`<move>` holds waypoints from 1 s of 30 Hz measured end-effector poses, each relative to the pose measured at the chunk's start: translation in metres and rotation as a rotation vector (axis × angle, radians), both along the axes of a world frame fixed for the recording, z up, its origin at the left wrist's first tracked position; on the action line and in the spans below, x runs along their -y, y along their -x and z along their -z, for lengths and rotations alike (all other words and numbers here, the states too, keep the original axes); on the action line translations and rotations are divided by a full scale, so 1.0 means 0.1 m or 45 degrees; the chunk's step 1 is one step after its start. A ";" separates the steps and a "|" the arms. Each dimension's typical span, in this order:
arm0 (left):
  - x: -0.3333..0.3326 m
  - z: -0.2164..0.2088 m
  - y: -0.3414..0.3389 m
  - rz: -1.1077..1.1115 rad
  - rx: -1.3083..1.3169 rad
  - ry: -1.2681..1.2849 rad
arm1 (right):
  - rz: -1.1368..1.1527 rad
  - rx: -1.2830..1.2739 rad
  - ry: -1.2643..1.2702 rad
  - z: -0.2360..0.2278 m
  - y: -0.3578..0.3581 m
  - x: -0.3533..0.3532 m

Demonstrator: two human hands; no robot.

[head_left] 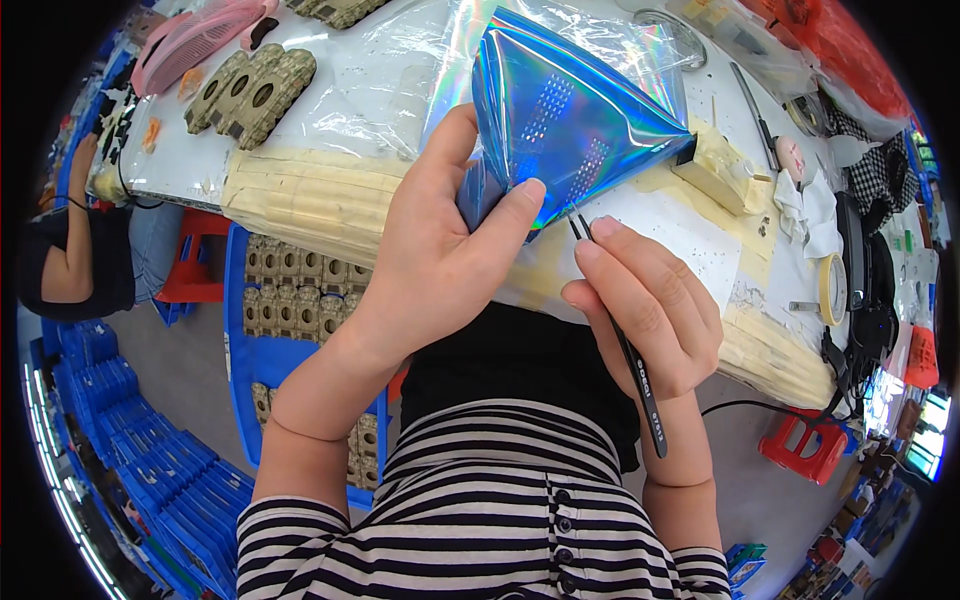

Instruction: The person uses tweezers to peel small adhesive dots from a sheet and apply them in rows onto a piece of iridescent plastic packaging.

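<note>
A shiny blue sheet point(570, 130) extends up and right from the left hand point(440, 230) pinching it; the right hand point(655, 305) pinches black tweezers point(642, 382), tips at the sheet's lower edge.

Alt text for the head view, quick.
A person's left hand holds an iridescent blue sheet, and their right hand holds black tweezers at its lower edge. Camouflage-patterned parts lie on the table and in a blue tray.

Bright light streaks the blue foil point(565, 125) with glare, while the rim bends.
</note>
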State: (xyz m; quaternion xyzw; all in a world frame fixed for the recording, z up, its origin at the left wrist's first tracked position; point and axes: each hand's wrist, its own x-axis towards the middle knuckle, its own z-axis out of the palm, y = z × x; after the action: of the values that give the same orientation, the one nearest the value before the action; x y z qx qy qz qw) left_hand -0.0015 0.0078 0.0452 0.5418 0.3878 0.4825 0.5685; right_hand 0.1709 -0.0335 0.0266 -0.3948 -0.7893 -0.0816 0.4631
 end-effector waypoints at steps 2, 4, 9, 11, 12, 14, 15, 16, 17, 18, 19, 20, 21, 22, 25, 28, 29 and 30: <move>0.00 0.01 0.00 0.000 -0.009 0.005 | 0.013 0.013 0.002 0.01 0.01 0.00; 0.01 0.02 0.00 -0.007 0.008 -0.005 | 0.005 0.007 -0.001 0.02 0.01 -0.01; 0.00 0.04 -0.02 -0.015 0.007 -0.061 | 0.011 0.011 0.017 0.01 0.01 -0.01; -0.01 0.05 -0.03 -0.019 0.007 -0.084 | 0.010 0.008 0.017 0.02 0.00 -0.01; -0.01 0.05 -0.02 -0.015 0.000 -0.082 | 0.012 0.011 0.022 0.02 0.01 -0.01; -0.01 0.04 -0.02 -0.011 -0.007 -0.066 | 0.015 0.018 0.031 0.01 0.01 0.00; 0.00 0.03 -0.02 -0.011 -0.007 -0.053 | 0.011 0.018 0.032 0.01 0.01 0.00; 0.00 0.02 -0.02 -0.011 -0.006 -0.039 | 0.008 0.019 0.033 0.01 0.00 -0.01; 0.00 0.02 -0.02 -0.008 -0.002 -0.044 | 0.004 0.019 0.033 0.01 0.00 -0.01; 0.00 0.02 -0.02 -0.004 0.003 -0.048 | 0.006 0.017 0.031 0.01 0.00 -0.01; 0.00 0.02 -0.02 0.000 0.008 -0.053 | 0.009 0.015 0.028 0.01 -0.01 -0.01; 0.00 0.02 -0.02 -0.003 -0.004 -0.068 | 0.010 0.012 0.025 0.01 -0.01 -0.01; -0.01 0.03 -0.02 -0.006 -0.015 -0.084 | 0.003 -0.002 0.031 0.01 -0.02 -0.01; -0.01 0.04 -0.02 -0.009 -0.027 -0.099 | -0.004 -0.016 0.038 0.01 -0.02 -0.01; -0.01 0.03 -0.02 -0.011 -0.024 -0.098 | -0.012 -0.029 0.064 -0.01 -0.02 0.00; 0.00 0.01 -0.02 0.011 0.004 -0.051 | -0.012 -0.013 0.067 -0.01 -0.02 0.00; 0.00 0.01 -0.02 0.009 0.002 -0.056 | -0.013 -0.007 0.064 -0.01 -0.01 -0.01; 0.00 0.01 -0.02 0.007 0.000 -0.061 | -0.014 -0.008 0.062 0.00 -0.02 -0.01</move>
State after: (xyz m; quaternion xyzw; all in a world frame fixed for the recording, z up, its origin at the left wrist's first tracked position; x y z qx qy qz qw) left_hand 0.0005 0.0080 0.0439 0.5564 0.3747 0.4901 0.5566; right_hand 0.1724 -0.0327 0.0270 -0.4019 -0.7918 -0.0587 0.4562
